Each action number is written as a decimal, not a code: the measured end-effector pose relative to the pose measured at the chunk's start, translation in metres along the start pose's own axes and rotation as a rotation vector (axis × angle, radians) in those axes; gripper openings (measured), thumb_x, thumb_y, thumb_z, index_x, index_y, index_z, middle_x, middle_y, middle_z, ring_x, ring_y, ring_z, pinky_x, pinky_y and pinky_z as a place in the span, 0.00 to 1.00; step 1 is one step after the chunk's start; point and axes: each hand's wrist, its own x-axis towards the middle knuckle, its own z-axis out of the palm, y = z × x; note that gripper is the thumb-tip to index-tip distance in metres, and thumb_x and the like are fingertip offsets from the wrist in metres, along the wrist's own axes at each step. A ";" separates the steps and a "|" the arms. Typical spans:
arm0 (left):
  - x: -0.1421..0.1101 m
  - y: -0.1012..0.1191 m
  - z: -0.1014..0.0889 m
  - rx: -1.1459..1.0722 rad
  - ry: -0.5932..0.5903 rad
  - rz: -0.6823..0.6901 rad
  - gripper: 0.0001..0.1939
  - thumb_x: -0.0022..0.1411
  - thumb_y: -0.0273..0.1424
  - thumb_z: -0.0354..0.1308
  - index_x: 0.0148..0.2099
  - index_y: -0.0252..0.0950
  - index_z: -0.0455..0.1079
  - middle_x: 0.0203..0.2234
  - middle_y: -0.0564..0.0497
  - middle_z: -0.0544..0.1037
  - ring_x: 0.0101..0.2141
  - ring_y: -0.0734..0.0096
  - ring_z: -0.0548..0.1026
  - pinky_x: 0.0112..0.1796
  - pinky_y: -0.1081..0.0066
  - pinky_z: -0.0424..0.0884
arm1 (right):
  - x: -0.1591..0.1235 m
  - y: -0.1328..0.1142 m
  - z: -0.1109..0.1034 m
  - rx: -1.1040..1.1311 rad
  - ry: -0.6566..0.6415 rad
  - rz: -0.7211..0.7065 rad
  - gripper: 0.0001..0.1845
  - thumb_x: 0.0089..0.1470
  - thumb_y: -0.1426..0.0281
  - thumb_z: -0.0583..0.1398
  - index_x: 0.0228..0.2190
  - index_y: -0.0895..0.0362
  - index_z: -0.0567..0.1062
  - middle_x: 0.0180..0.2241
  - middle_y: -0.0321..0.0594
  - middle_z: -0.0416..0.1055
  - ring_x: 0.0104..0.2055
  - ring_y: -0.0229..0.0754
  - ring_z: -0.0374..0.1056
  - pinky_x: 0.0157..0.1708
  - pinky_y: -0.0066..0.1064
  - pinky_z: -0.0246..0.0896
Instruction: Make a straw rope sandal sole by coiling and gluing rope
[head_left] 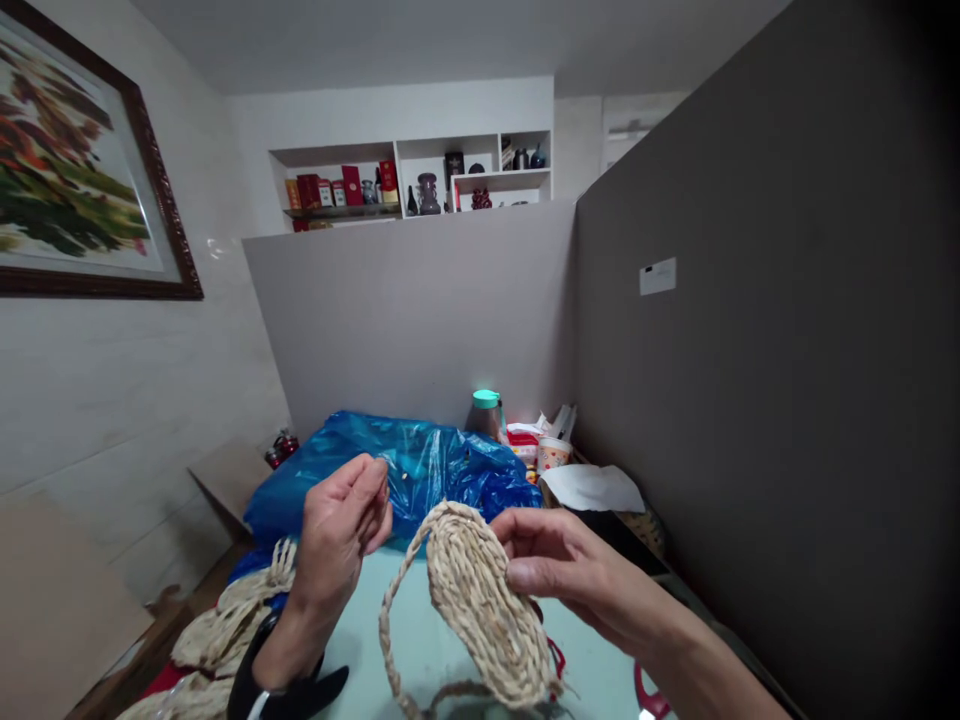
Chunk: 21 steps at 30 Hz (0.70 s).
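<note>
My right hand (559, 572) grips the edge of an oval woven straw mat (480, 610) and holds it up over the pale green table (420, 650). A loose braided straw tail (391, 620) hangs from the mat's top and loops down below it. My left hand (341, 530) is raised to the left of the mat with its fingers pinched together, holding something too thin to make out. A black band sits on my left wrist.
A blue plastic bag (420, 465) lies behind the hands. More braided straw (225, 620) is piled at the lower left. A green-lidded jar (486, 412), cups and a white paper (592, 487) stand by the grey partition (750, 350). Red-handled scissors (649, 695) lie at the lower right.
</note>
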 end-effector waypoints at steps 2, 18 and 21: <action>-0.001 0.002 -0.001 0.083 -0.025 0.032 0.19 0.64 0.35 0.59 0.21 0.37 0.62 0.11 0.62 0.56 0.13 0.81 0.53 0.16 0.79 0.53 | 0.000 0.000 -0.001 -0.037 -0.007 0.008 0.19 0.50 0.61 0.66 0.37 0.63 0.73 0.29 0.38 0.66 0.29 0.35 0.60 0.28 0.26 0.54; -0.002 0.001 0.008 0.056 -0.315 -0.054 0.12 0.61 0.23 0.55 0.41 0.38 0.79 0.46 0.49 0.82 0.51 0.60 0.76 0.55 0.63 0.68 | -0.004 -0.001 0.000 -0.509 0.029 0.020 0.15 0.65 0.57 0.54 0.36 0.56 0.67 0.31 0.33 0.62 0.32 0.34 0.55 0.29 0.25 0.51; -0.009 0.001 0.014 0.004 -0.383 -0.103 0.15 0.66 0.31 0.52 0.52 0.40 0.75 0.57 0.47 0.75 0.58 0.54 0.69 0.58 0.58 0.64 | -0.003 0.004 0.002 -0.584 0.000 0.032 0.13 0.64 0.59 0.55 0.35 0.56 0.67 0.29 0.32 0.62 0.29 0.34 0.56 0.27 0.25 0.51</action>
